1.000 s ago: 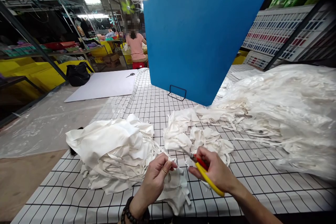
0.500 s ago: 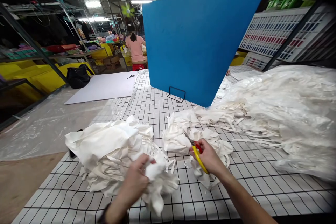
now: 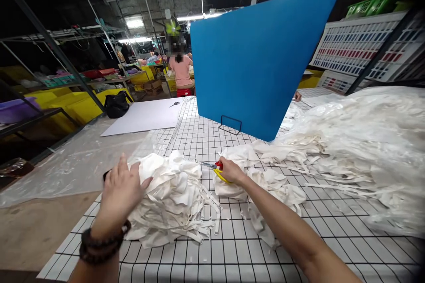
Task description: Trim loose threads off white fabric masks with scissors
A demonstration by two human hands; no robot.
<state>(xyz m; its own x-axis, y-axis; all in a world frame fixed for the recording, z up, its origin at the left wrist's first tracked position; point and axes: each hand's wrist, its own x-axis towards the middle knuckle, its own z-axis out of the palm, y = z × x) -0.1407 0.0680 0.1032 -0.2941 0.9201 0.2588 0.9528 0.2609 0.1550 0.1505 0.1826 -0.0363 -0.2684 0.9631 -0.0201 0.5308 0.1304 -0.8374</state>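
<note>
My left hand [image 3: 120, 188] lies open with spread fingers on the left side of a heap of white fabric pieces [image 3: 172, 199] on the black-and-white checked table cover [image 3: 232, 252]. A dark bead bracelet [image 3: 99, 244] circles that wrist. My right hand [image 3: 229, 170] is closed on yellow-and-red scissors [image 3: 215, 168], whose blades point left, just above a second, smaller heap of white fabric [image 3: 262, 181].
A blue board [image 3: 255, 57] stands on a wire foot behind the heaps. A large mound of white fabric and strips [image 3: 361, 141] fills the right. A white sheet with scissors [image 3: 146, 114] lies at the far left. A person in pink [image 3: 181, 70] sits beyond.
My left hand let go of the bunched piece onto the left heap and now rests flat on it. My right hand moved away and left with the scissors.
</note>
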